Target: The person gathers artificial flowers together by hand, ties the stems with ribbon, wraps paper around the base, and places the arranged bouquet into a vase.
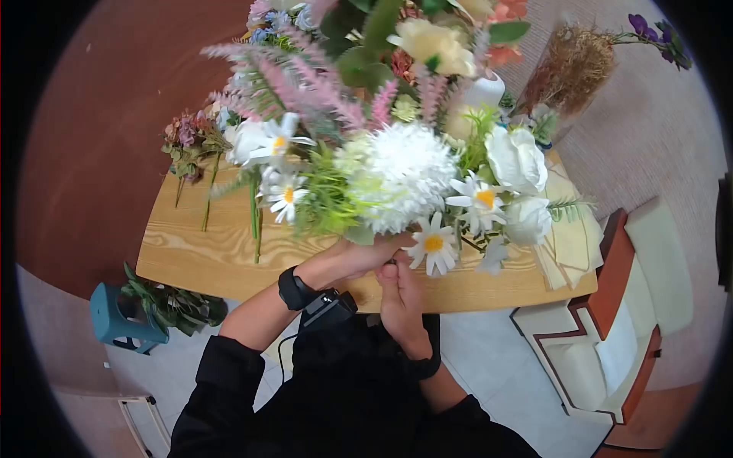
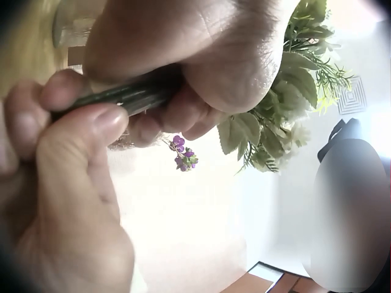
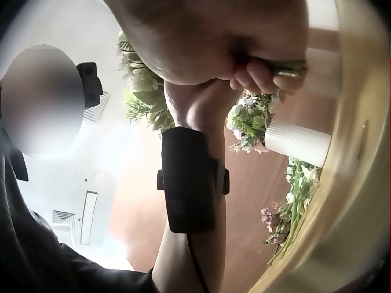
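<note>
A large bouquet (image 1: 405, 175) of artificial flowers, with a white pompom bloom, daisies, white roses and pink sprays, is held upright over the table edge. Close under the blooms, my left hand (image 1: 353, 258) grips its stems, with the fingers wrapped around them. Lower down, my right hand (image 1: 402, 298) also holds the bundle. In the left wrist view the dark green stems (image 2: 137, 97) run between both hands, the right thumb (image 2: 110, 122) pressed along them. A cut stem end (image 3: 290, 70) shows by the curled right fingers in the right wrist view.
Loose flower stems (image 1: 256, 221) and faded blooms (image 1: 187, 141) lie on the wooden table (image 1: 175, 248) at left. Pale wrapping sheets (image 1: 573, 244) lie at right. A white ribbed vase (image 3: 299, 143) stands on the tabletop. Beyond are a blue stool (image 1: 114, 317) and cream chair (image 1: 603, 366).
</note>
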The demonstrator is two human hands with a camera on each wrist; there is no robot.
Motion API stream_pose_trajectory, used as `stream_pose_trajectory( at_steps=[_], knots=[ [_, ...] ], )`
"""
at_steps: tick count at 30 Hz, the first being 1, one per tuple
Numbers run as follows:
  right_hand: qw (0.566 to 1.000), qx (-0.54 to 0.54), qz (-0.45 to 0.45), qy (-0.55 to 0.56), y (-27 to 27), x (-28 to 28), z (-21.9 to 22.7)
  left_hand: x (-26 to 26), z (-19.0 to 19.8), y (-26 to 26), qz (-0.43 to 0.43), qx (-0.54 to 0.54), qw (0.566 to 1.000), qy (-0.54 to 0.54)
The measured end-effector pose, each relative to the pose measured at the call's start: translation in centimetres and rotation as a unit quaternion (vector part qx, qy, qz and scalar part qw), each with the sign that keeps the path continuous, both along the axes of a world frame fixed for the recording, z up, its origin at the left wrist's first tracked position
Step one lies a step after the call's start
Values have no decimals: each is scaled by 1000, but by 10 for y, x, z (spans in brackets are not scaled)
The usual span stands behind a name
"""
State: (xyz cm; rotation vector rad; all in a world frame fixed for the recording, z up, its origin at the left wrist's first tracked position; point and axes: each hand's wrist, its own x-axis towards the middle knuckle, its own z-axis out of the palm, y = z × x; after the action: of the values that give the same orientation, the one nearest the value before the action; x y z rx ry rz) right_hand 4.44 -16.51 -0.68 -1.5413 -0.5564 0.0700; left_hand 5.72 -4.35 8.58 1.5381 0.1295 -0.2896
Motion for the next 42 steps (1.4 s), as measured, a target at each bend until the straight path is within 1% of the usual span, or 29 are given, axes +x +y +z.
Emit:
stream_pose_trajectory(
  at_steps=[1, 2, 3, 5, 6, 7, 11, 13, 14, 17, 19, 20, 22, 23, 25, 26, 27, 28, 29, 30, 32, 34, 35, 37, 38, 39, 40, 41, 42],
  knots=[
    [1000, -1, 1, -2, 0, 0, 1, 2, 0, -1, 5, 34, 999, 39],
    [1000, 14, 13, 19, 2, -1, 1, -4, 1, -6, 38, 60, 997, -4],
    [998, 29, 26, 39, 2, -1, 2, -3, -4, -5, 40, 57, 998, -5],
    [1000, 0, 22, 13, -1, 4, 0, 3, -31, 5, -40, 109, 993, -27],
    [999, -27, 16, -12, -2, 6, 0, 8, -65, 14, -62, 24, 996, -60],
    [999, -30, 19, -14, -2, 6, 0, 8, -78, 12, -60, 21, 996, -62],
    [998, -50, -22, -26, -2, 3, 12, 8, -101, 3, -49, 4, 980, -192],
    [994, -62, -53, -70, -2, 3, 11, 5, -94, 8, -10, 15, 972, -235],
    [990, -59, -65, -108, -7, 5, 6, 5, -87, 5, -24, 37, 975, -218],
    [991, -57, -64, -105, -6, -3, 27, 3, -55, -6, -79, 88, 980, -158],
    [991, 19, -132, -25, -2, -10, 41, -14, -7, 0, -88, 80, 980, -162],
    [991, 20, -126, -33, -4, -9, 41, -19, 7, 3, -109, 70, 978, -162],
    [989, 100, -105, -12, -12, -7, 36, -17, 3, 2, -110, 42, 976, -185],
    [989, 98, -106, -15, -14, -7, 33, -17, 1, 0, -119, 12, 972, -202],
    [981, 144, -119, 42, -15, -6, 29, -19, 13, 0, -141, 13, 971, -193],
    [981, 142, -123, 37, -18, -5, 32, -21, 21, 0, -159, 16, 971, -180],
    [988, 126, -84, -12, -20, -5, 38, -22, 31, -3, -162, 13, 970, -182],
    [991, 110, -45, -61, -22, -5, 42, -24, 40, -6, -147, 32, 976, -155],
    [991, 108, -50, -60, -23, -3, 39, -25, 44, -9, -131, 51, 982, -128],
    [990, 87, -74, -86, -25, 0, 33, -20, 28, -11, -136, 49, 981, -126],
    [986, 65, -108, -111, -27, 0, 33, -2, -15, -17, -164, 77, 947, -267],
    [990, 112, -81, -24, -23, -8, 43, -10, 9, -21, -151, 57, 950, -269],
    [989, 114, -89, -21, -20, -9, 43, -13, 16, -22, -130, 39, 953, -271],
    [969, 204, -140, 26, -16, -14, 43, -9, -6, -19, -144, 60, 946, -283],
    [965, 207, -161, 25, -18, -11, 34, -6, -12, -22, -154, 79, 938, -301],
    [967, 154, -199, -32, -21, -5, 18, -1, -14, -29, -179, 74, 934, -300],
    [963, 98, -235, -87, -24, -1, 9, 5, -13, -37, -157, 21, 947, -280],
    [957, 100, -257, -85, -22, -2, 14, 9, -13, -43, -132, -28, 957, -256],
    [950, 148, -268, -58, -13, -3, 25, 11, -15, -40, -154, -28, 955, -251]
  ],
)
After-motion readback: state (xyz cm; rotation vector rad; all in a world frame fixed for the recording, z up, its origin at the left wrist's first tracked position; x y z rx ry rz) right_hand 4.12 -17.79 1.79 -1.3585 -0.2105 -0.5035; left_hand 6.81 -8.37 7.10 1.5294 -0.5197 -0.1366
